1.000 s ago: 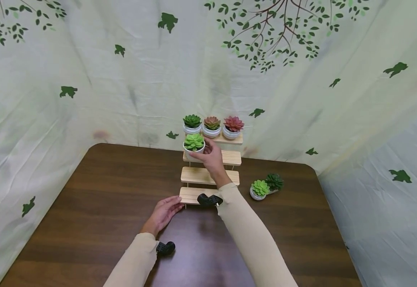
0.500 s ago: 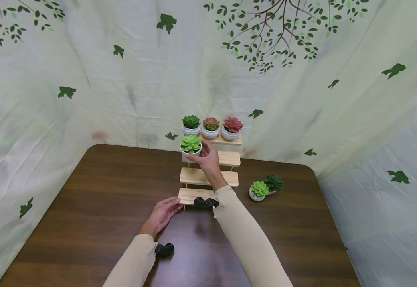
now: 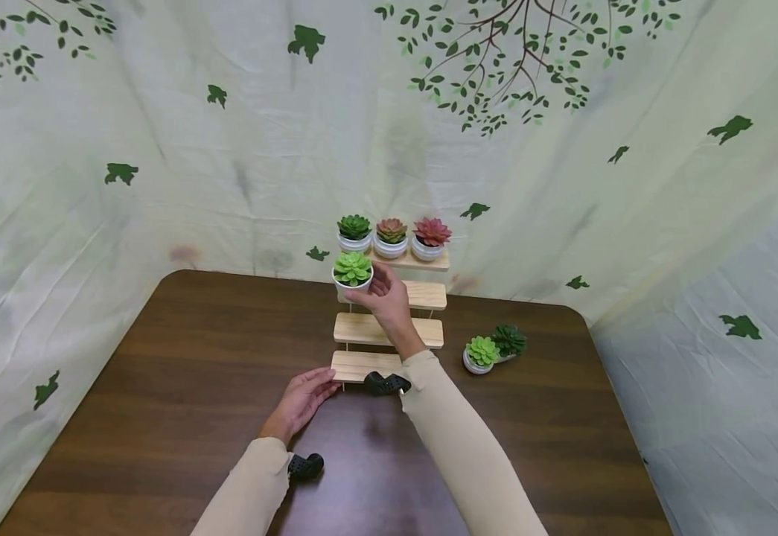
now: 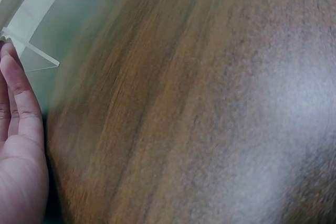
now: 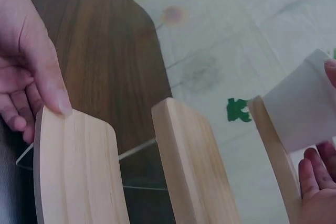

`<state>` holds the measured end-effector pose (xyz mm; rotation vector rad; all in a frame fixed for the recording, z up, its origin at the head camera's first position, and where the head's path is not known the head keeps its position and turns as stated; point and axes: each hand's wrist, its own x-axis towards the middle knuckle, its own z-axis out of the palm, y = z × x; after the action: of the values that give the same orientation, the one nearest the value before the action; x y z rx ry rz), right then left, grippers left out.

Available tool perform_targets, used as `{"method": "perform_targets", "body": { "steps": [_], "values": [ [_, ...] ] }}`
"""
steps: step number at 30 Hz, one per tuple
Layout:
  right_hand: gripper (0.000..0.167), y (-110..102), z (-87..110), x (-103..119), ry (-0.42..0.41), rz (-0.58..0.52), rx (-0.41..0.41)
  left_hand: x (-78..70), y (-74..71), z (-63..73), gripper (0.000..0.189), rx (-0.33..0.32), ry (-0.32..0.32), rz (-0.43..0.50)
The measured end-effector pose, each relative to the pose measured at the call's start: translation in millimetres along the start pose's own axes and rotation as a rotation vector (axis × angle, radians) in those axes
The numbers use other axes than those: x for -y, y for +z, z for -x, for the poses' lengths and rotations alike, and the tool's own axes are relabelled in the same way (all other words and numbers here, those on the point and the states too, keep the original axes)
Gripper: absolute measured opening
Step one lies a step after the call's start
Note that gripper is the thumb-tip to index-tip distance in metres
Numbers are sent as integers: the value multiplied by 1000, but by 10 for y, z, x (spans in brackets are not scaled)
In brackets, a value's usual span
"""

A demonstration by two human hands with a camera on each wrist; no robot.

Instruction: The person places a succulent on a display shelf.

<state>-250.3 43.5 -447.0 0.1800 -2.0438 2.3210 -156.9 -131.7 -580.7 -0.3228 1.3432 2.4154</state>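
My right hand (image 3: 389,301) grips a white pot (image 5: 302,103) with a bright green succulent (image 3: 352,268), thumb in front and fingers behind. The pot stands upright at the left end of the second step from the top of a tiered wooden stand (image 3: 365,363); in the right wrist view its base overlaps that step's edge. My left hand (image 3: 303,402) pinches the left end of the lowest step (image 5: 81,166), thumb on top and fingers below. On the top step sit a dark green succulent (image 3: 354,228), a reddish-green one (image 3: 391,232) and a pink one (image 3: 432,234), all in white pots.
Right of the stand, a light green potted succulent (image 3: 481,353) stands on the brown table (image 3: 181,372), with a dark green one (image 3: 509,342) just behind it. A leaf-printed white cloth (image 3: 261,149) hangs behind the table. Clear supports (image 4: 42,53) hold up the steps.
My right hand has shifted the potted succulent slightly left along the second step. My left hand keeps its hold on the lowest step.
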Motion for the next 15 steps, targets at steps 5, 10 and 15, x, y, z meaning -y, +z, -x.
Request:
{"method": "perform_targets", "body": {
  "steps": [5,10,15],
  "values": [
    [69,-193,101,18,-15,12,-10,-5,5,-6,21,-3,-4,-8],
    [68,-423,200,24,-46,-10,-39,-11,12,-7,22,-5,-5,-2],
    [65,-672,303,34,-78,-3,-86,-6,15,-9,20,0,-9,-3]
  ]
}}
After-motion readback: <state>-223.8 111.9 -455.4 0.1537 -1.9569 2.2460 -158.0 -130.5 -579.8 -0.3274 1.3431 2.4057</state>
